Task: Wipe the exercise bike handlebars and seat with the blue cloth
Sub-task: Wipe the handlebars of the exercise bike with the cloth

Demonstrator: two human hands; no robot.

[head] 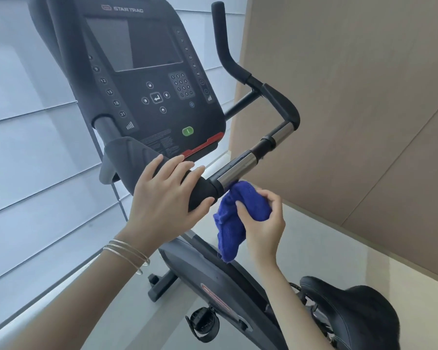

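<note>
Blue cloth (248,200) bunched in the clasping right hand (263,224), its top touching the chrome underside of the handlebars (234,170); left hand (162,195) grasps their black grip just beside it

Thin silver bangles (127,252) ring the bare left wrist.

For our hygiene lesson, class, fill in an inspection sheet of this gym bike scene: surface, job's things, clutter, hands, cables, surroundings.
Surface: pale floor; the bike stands on it.
Job's things: blue cloth touches the handlebar chrome section from below; seat lower right, untouched.
Clutter: nothing seen.
Hands: left hand holds the handlebar's black grip; right hand grips the cloth.
Cables: nothing seen.
Surroundings: console, window blinds left, beige wall panels right.
</note>
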